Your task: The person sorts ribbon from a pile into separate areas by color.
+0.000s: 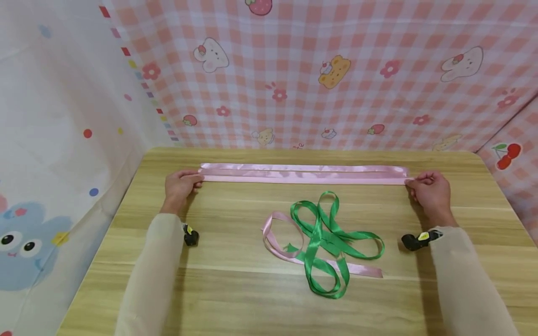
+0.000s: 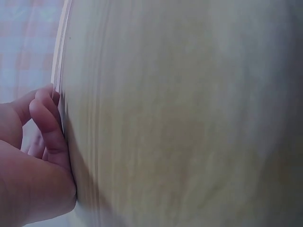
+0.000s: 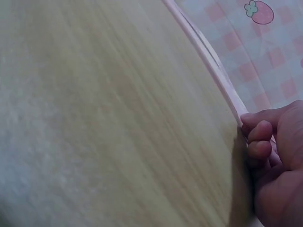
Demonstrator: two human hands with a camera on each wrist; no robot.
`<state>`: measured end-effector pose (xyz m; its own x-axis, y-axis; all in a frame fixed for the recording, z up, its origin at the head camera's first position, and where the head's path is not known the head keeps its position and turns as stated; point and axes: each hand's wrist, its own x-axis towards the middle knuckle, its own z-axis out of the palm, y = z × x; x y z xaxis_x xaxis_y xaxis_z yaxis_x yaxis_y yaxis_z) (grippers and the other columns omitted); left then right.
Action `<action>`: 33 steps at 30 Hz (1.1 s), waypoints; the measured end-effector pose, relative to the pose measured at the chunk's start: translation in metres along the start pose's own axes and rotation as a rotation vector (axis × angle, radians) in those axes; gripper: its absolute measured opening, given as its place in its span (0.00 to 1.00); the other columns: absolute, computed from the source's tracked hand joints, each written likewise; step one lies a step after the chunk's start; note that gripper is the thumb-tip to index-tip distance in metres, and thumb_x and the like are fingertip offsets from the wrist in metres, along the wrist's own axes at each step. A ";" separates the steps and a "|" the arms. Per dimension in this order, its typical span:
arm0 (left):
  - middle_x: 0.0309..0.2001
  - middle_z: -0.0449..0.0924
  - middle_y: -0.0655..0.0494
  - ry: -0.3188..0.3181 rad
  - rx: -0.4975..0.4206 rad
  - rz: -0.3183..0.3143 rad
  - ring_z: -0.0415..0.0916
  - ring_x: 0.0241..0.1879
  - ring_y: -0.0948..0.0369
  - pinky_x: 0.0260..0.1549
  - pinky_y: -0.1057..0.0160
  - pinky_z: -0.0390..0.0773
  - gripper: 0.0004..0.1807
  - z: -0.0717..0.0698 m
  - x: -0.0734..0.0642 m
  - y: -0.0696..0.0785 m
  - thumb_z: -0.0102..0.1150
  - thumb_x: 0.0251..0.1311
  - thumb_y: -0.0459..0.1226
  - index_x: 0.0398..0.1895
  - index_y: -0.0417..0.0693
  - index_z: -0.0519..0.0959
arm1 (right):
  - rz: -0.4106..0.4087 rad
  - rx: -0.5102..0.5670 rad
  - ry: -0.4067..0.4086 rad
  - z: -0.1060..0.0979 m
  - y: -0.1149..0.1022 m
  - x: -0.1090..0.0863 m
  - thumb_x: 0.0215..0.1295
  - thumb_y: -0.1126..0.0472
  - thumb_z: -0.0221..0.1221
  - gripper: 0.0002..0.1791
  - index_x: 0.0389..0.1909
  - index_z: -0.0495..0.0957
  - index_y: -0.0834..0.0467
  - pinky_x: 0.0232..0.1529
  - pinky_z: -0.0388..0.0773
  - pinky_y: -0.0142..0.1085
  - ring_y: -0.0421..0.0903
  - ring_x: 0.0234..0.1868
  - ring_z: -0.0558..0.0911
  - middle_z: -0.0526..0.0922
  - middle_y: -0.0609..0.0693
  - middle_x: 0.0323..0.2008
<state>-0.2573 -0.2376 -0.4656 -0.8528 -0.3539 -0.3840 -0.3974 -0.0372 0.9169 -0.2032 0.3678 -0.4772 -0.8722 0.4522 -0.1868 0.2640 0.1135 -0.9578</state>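
A shiny pink ribbon [image 1: 302, 180] runs straight across the back of the table in parallel lengths laid close together. My left hand [image 1: 180, 189] pinches the left end of the front length between thumb and fingers. At the other end, my right hand [image 1: 433, 193] pinches the right tip the same way. In the right wrist view, thumb and forefinger meet on the pink strip [image 3: 215, 71], other fingers curled. The left wrist view has the hand [image 2: 33, 175] low against the tabletop, its fingertips at the ribbon's edge.
Nearer the front, a green ribbon [image 1: 313, 247] lies in loose loops over another pink ribbon [image 1: 365, 270], which is partly curled. The wooden table [image 1: 235, 298] ends at a pink checked cloth [image 1: 294, 60] behind; a white printed cloth [image 1: 59, 116] hangs at left.
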 end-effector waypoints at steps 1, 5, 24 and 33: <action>0.20 0.81 0.60 0.004 -0.013 -0.007 0.75 0.17 0.70 0.15 0.75 0.73 0.12 0.000 0.000 0.000 0.68 0.55 0.26 0.43 0.36 0.79 | 0.000 -0.013 0.008 0.001 0.000 0.000 0.61 0.70 0.64 0.15 0.34 0.65 0.57 0.12 0.70 0.24 0.33 0.10 0.72 0.74 0.35 0.15; 0.20 0.81 0.60 0.028 -0.046 -0.034 0.74 0.16 0.70 0.14 0.75 0.72 0.12 0.001 0.000 0.001 0.69 0.53 0.24 0.40 0.38 0.79 | 0.004 -0.058 0.029 0.003 0.000 0.001 0.61 0.70 0.64 0.15 0.34 0.65 0.56 0.12 0.70 0.24 0.33 0.10 0.72 0.73 0.33 0.16; 0.23 0.83 0.61 0.053 -0.071 -0.059 0.73 0.16 0.69 0.15 0.74 0.73 0.16 0.000 -0.007 0.003 0.70 0.52 0.24 0.41 0.42 0.76 | -0.003 -0.169 0.037 0.003 0.001 -0.001 0.62 0.67 0.65 0.16 0.36 0.65 0.52 0.14 0.73 0.27 0.33 0.12 0.74 0.74 0.32 0.18; 0.31 0.82 0.57 0.055 -0.142 -0.083 0.72 0.17 0.68 0.15 0.73 0.72 0.26 -0.002 -0.008 0.006 0.69 0.52 0.22 0.52 0.44 0.70 | -0.006 -0.115 0.050 0.002 0.004 -0.001 0.61 0.64 0.67 0.21 0.39 0.62 0.46 0.14 0.73 0.27 0.33 0.12 0.75 0.76 0.31 0.19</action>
<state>-0.2523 -0.2372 -0.4574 -0.7977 -0.3946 -0.4560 -0.4103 -0.1991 0.8900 -0.2018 0.3658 -0.4807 -0.8530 0.4945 -0.1668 0.3066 0.2163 -0.9269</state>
